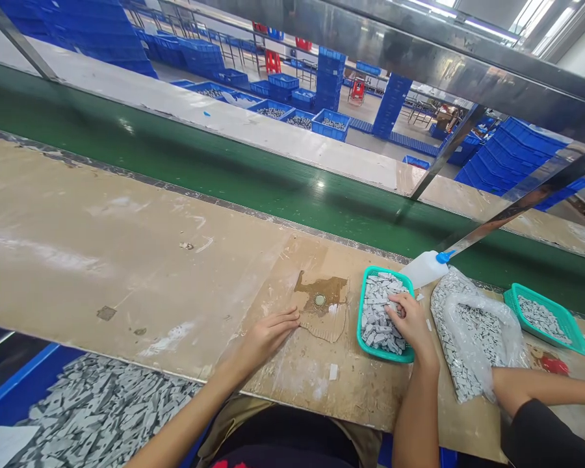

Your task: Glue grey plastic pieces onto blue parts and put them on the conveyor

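Observation:
My left hand point(273, 330) lies on the worktable with its fingers stretched out, holding nothing. Its fingertips are at the edge of a torn cardboard patch point(322, 328), which has a dark wet stain and a small round metal cap point(320, 300) on it. Inside a teal plastic basket point(361, 325) is my right hand point(412, 320), thumb and index finger drawn together over small flat grey pieces point(381, 305). What sits between those fingertips is too small to make out. One pale loose piece point(333, 372) lies on the table between my hands.
A white bottle with a blue cap point(424, 269) leans behind the basket. Right of it are a clear bag of pieces point(472, 325), another teal basket point(572, 341) and another person's arm point(531, 387). A blue bin point(43, 364) of grey pieces stands lower left. A green conveyor belt point(253, 195) runs behind.

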Tool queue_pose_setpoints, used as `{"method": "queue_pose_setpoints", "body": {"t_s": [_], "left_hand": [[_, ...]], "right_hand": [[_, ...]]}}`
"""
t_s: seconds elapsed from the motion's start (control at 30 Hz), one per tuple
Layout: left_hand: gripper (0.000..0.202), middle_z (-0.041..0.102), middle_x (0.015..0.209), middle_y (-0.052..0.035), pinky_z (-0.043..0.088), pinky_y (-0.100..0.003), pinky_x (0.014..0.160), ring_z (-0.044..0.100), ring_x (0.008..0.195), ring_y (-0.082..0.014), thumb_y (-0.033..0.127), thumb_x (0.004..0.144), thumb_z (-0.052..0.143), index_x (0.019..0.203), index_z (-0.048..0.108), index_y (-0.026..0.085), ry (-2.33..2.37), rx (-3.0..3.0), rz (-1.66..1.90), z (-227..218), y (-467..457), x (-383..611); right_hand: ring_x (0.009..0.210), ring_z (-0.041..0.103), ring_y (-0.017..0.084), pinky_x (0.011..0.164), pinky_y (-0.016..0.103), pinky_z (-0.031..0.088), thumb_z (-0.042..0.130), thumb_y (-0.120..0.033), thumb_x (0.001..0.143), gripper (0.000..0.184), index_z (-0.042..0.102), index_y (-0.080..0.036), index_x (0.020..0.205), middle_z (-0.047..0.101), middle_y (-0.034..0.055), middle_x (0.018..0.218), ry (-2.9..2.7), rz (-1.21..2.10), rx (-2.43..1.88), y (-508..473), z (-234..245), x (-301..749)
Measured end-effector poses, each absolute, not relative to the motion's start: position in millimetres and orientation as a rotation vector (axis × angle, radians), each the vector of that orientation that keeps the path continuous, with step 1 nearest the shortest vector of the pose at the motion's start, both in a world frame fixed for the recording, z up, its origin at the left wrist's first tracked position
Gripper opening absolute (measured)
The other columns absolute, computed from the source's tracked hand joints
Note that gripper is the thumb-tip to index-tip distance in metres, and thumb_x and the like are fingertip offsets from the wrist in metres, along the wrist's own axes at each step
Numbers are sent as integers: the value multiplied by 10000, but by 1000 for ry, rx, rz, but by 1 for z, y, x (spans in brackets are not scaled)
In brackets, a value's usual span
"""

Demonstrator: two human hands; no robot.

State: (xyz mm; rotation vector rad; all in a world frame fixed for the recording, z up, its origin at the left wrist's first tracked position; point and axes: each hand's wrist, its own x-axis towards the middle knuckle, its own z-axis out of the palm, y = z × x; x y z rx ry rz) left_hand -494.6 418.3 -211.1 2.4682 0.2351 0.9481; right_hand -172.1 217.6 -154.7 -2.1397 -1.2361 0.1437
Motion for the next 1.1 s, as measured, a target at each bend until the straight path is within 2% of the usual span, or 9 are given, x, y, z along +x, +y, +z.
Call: {"method": "queue_pose_setpoints", "body": {"t_s": [0.1,0.23,0.43,0.57,0.63,0.7,0.87,1.0,1.1], "left_hand": [[193,718,1078,-43,568,-301,950,643,1116,-188,177,945,526,1005,709,201,272,2451,932,-214,420,-491],[184,723,1062,-31,543,-392,986,644,1114,-214,198,940,540,973,720,222,315,2498,900,-209,422,-494],[176,727,1048,-21,534,-384,955,638,1115,-220,218,922,575,997,730,256,418,2445,917,-197,424,-502],[188,720,1073,-15,520,-372,967,658,1055,-211,305,921,567,975,745,279,511,2277,873,-179,442,-502],[199,716,1081,-26,513,-385,972,666,1023,-224,376,895,592,960,755,282,606,2158,833,-167,460,-494],[254,719,1055,-54,521,-392,946,673,982,-246,453,832,650,959,760,262,724,1973,792,-155,481,-477],[519,712,923,-125,551,-341,765,672,803,-235,560,629,777,937,729,145,808,1332,851,-152,528,-418],[559,657,756,-78,511,-287,682,615,686,-176,585,645,720,948,677,117,855,1243,1044,-175,547,-391],[499,597,684,-37,477,-260,638,580,648,-158,555,706,652,956,650,123,926,1202,1150,-192,554,-389]], "right_hand": [[750,582,218,719,366,484,557,-375,864,254,704,-204,978,658,96,991,-1183,111,-2181,217,-154,-181],[839,609,268,750,391,474,502,-382,887,271,702,-200,873,659,121,923,-1067,34,-2243,218,-156,-194],[906,640,280,782,398,495,449,-531,911,444,698,-172,988,707,135,1022,-952,23,-2241,214,-142,-204],[796,683,257,638,355,543,533,-586,861,488,684,-171,1071,716,137,1040,-785,301,-2013,227,-114,-217],[692,688,227,509,312,525,557,-582,848,488,663,-179,1102,714,129,1039,-763,545,-1862,245,-103,-227],[627,678,193,472,282,510,581,-552,839,444,668,-188,1077,719,104,988,-814,769,-1728,267,-99,-238],[522,646,155,519,263,531,747,-449,694,440,707,-159,1022,670,13,637,-903,1076,-1619,315,-117,-257],[627,710,189,595,315,586,759,-489,639,634,672,-152,1168,682,43,803,-884,995,-1661,328,-142,-265],[719,719,197,672,333,594,702,-501,701,573,691,-157,1160,703,71,880,-900,886,-1709,327,-154,-269]]}}
